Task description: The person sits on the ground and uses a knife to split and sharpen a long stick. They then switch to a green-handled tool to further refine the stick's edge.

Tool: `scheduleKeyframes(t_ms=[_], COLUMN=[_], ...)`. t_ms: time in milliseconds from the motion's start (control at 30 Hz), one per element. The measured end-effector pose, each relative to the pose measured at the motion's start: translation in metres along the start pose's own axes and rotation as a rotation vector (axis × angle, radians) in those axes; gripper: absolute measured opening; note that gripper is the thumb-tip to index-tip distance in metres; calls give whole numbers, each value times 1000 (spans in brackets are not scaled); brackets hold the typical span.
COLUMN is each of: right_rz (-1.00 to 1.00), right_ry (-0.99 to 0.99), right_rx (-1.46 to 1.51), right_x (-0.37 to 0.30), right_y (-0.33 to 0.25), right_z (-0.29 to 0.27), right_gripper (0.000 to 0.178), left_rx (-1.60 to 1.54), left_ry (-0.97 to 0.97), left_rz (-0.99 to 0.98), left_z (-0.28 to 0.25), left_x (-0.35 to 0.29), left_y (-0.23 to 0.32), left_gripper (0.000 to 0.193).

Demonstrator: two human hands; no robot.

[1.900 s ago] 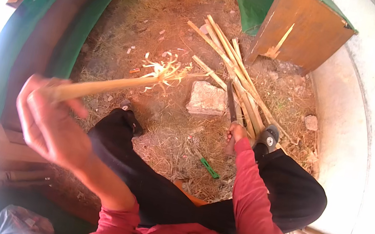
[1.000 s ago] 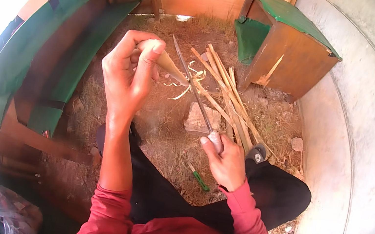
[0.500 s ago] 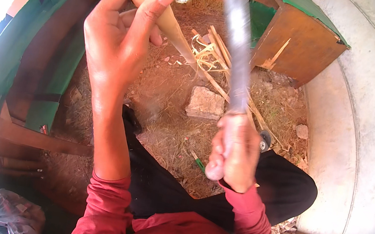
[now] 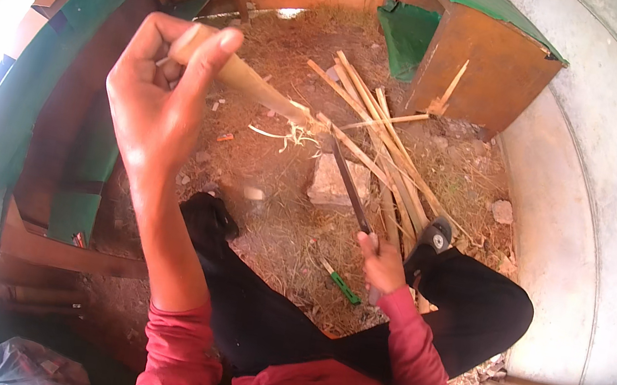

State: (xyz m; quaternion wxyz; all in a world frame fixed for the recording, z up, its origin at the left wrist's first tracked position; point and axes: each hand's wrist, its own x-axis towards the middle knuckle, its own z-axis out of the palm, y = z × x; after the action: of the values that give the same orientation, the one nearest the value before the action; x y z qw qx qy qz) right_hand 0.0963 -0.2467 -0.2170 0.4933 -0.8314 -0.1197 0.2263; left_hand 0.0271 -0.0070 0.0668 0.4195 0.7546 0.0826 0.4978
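My left hand (image 4: 162, 91), raised at the upper left, grips the top end of a tapering bamboo piece (image 4: 252, 88). The piece slants down to the right, and pale curled shavings (image 4: 289, 137) hang by its lower end. My right hand (image 4: 382, 264) is wrapped round the handle of a long machete (image 4: 351, 182) in front of my right knee. Its dark blade points up and away, the tip by the bamboo's lower end; I cannot tell whether they touch. A squarish stone (image 4: 337, 183) lies on the ground beneath, partly behind the blade.
Several long bamboo strips (image 4: 391, 137) lie crossed beyond the stone, reaching toward my right shoe (image 4: 436, 234). A green-handled cutter (image 4: 343, 283) rests on the dry grass between my legs. Wooden panels with green sheeting (image 4: 492, 68) and a pale curved wall (image 4: 581, 197) stand around.
The machete has swung down from its raised position to the bamboo's lower end. My left hand and the bamboo piece have shifted lower and to the left.
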Motion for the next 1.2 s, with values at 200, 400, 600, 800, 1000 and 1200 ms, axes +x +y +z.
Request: scheduleKeyframes(t_ms=[200, 400, 600, 800, 1000, 1200], right_rz=[-211, -606, -537, -402, 97, -313], right_ry=[196, 263, 364, 257, -298, -85], right_rx=[134, 329, -96, -245, 546, 484], right_x=[-43, -86, -49, -23, -32, -65], right_y=[-53, -148, -110, -123, -135, -172], right_z=[-3, -29, 23, 14, -28, -39], right_gripper=[41, 25, 32, 35, 47, 40], left_rx=[-35, 141, 345, 358, -30, 46], left_ry=[18, 196, 252, 247, -63, -55], left_rz=[6, 56, 188, 82, -4, 70], left_z=[-8, -7, 2, -7, -16, -12], left_x=[6, 0, -8, 0, -6, -1], left_y=[-8, -10, -8, -6, -4, -9], left_gripper=[23, 26, 22, 21, 26, 27])
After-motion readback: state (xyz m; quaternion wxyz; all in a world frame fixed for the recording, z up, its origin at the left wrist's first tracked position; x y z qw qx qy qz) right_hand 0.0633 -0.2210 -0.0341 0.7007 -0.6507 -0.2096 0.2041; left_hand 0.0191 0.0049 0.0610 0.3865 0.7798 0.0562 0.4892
